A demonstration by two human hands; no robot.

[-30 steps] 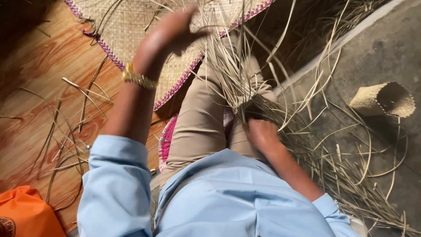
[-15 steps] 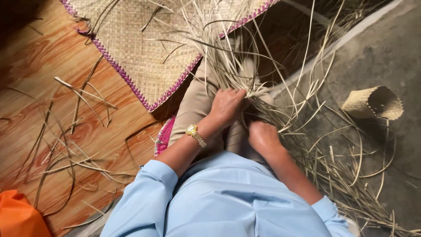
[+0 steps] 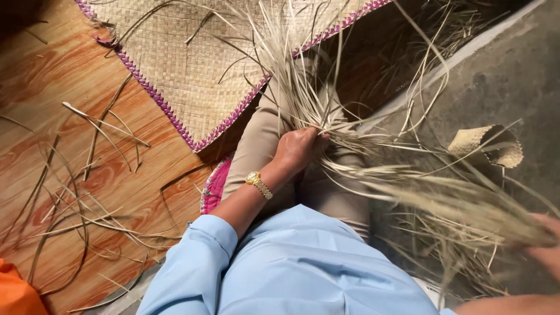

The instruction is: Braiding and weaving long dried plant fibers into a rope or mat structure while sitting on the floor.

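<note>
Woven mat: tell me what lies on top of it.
Loose dried strips lie across the woven mat, and the fanned bundle held by the left hand crosses its pink-edged corner. The mat's part beneath that bundle and the knee is covered.

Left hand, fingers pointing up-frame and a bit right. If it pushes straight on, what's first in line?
The left hand already grips the bundle of dried straw strips, so those come first; beyond them probably the woven mat, depth unclear.
</note>
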